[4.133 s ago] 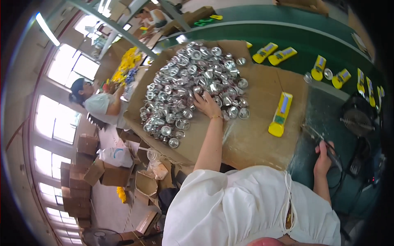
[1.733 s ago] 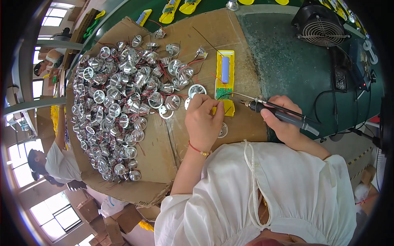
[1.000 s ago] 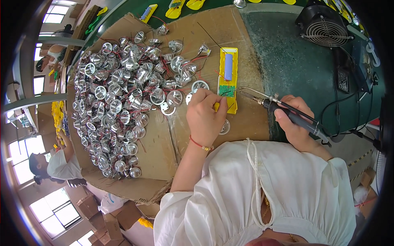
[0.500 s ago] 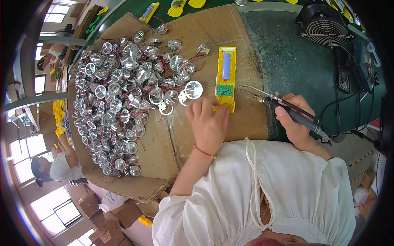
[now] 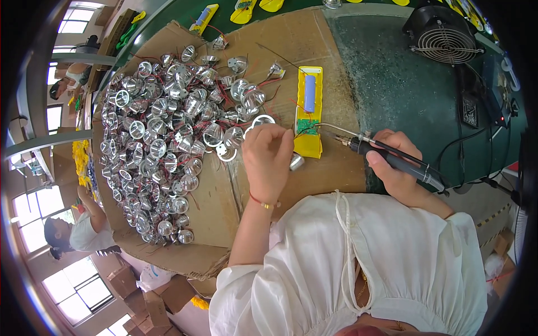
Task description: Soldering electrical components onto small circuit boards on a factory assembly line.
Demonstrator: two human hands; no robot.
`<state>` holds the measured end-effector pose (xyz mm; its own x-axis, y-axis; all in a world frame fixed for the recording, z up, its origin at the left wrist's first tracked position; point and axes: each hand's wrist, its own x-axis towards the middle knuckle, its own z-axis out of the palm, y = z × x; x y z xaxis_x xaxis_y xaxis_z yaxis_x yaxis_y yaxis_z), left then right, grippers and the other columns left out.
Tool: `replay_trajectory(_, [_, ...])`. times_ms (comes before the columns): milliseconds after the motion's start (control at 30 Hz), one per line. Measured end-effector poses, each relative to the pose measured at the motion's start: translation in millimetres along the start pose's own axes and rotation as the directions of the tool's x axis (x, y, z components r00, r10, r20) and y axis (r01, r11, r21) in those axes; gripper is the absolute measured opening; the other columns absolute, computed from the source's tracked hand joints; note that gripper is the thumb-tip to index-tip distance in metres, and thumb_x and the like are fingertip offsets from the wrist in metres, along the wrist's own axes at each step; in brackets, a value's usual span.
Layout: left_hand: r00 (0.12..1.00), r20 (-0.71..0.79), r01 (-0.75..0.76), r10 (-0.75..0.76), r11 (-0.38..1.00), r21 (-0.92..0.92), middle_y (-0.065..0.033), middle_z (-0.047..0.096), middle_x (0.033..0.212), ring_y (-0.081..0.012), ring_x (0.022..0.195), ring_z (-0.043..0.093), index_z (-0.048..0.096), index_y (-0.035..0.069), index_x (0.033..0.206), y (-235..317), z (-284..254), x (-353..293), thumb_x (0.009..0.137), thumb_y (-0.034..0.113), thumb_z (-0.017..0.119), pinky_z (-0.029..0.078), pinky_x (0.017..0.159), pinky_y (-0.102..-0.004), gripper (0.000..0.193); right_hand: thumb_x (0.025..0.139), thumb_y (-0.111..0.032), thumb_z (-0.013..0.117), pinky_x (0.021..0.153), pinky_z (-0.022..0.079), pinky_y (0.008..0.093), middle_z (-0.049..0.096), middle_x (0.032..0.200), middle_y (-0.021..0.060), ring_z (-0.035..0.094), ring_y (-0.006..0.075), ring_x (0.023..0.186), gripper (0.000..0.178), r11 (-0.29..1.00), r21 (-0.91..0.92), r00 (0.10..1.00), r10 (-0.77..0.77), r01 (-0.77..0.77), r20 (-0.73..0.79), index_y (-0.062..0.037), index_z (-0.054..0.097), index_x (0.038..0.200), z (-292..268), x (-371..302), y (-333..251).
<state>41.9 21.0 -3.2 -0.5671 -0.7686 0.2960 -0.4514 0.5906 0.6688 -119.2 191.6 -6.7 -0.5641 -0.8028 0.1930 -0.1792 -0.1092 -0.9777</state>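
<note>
On flat brown cardboard (image 5: 336, 168) lies a long yellow plastic casing (image 5: 310, 116), likely light, stiff, best held by its sides, off the fragile-looking green circuit board (image 5: 306, 126); the left hand (image 5: 264, 157) pinches narrowly, contents unclear, while the right hand (image 5: 394, 175) grips a grey pen-shaped soldering iron (image 5: 399, 162).

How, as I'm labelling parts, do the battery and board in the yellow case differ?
The battery is a lilac cylinder; the board is green and flat. The battery is longer than the board. The board lies nearer the iron than the battery does. Both sit in one yellow case.
</note>
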Motion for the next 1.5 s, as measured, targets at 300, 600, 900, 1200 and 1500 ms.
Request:
replay_trajectory(300, [0.989, 0.144, 0.0, -0.018, 0.992, 0.127, 0.0002, 0.062, 0.075, -0.0216, 0.082, 0.052, 0.064, 0.01, 0.066, 5, 2, 5, 0.07, 0.015, 0.069, 0.035, 0.074, -0.0351, 0.007, 0.078, -0.01, 0.067, 0.047, 0.037, 0.02, 0.054, 0.061, -0.0005, 0.046, 0.0031, 0.054, 0.014, 1.0, -0.002, 0.997, 0.006, -0.007, -0.079, -0.0015, 0.056, 0.08, 14, 6, 9])
replay_trajectory(600, [0.991, 0.135, 0.001, -0.016, 0.994, 0.11, 0.0005, 0.061, 0.071, -0.022, 0.081, 0.051, 0.064, 0.01, 0.066, 5, 3, 5, 0.068, 0.014, 0.068, 0.034, 0.075, -0.0353, 0.006, 0.078, -0.008, 0.066, 0.05, 0.038, 0.0195, 0.055, 0.064, -0.0001, 0.048, 0.0033, 0.057, 0.012, 0.999, 0.019, 0.998, 0.043, -0.042, -0.045, -0.0013, 0.057, 0.08, 18, 7, 9])
replay_trajectory(900, [0.993, 0.122, -0.01, -0.005, 0.993, 0.121, -0.0002, 0.061, 0.071, -0.0221, 0.08, 0.051, 0.063, 0.01, 0.064, 7, 2, 3, 0.067, 0.014, 0.068, 0.034, 0.075, -0.0353, 0.007, 0.079, -0.009, 0.067, 0.053, 0.04, 0.02, 0.056, 0.069, 0.0012, 0.048, 0.0043, 0.06, 0.015, 1.0, 0.021, 0.992, 0.022, -0.02, -0.127, -0.0006, 0.056, 0.085, 7, 2, 5])
replay_trajectory(1200, [0.993, 0.113, 0.018, -0.033, 0.991, 0.13, 0.0005, 0.059, 0.066, -0.0217, 0.08, 0.051, 0.063, 0.01, 0.063, 9, 2, 8, 0.066, 0.014, 0.068, 0.034, 0.074, -0.0351, 0.007, 0.079, -0.008, 0.066, 0.054, 0.04, 0.0201, 0.056, 0.071, 0.0011, 0.048, 0.0044, 0.062, 0.014, 0.997, 0.045, 0.988, 0.069, -0.063, -0.139, -0.0005, 0.055, 0.085, -4, 3, 12])
replay_trajectory(1500, [0.936, 0.263, -0.327, 0.234, 0.854, 0.404, -0.0043, 0.053, 0.084, -0.027, 0.094, 0.046, 0.06, 0.009, 0.064, 21, 2, 15, 0.062, 0.014, 0.066, 0.032, 0.081, -0.0419, 0.009, 0.076, -0.008, 0.068, 0.053, 0.041, 0.0212, 0.058, 0.069, 0.0023, 0.05, 0.0057, 0.06, 0.013, 0.994, 0.007, 0.972, 0.111, -0.112, -0.209, -0.0016, 0.057, 0.081, -40, -2, 23])
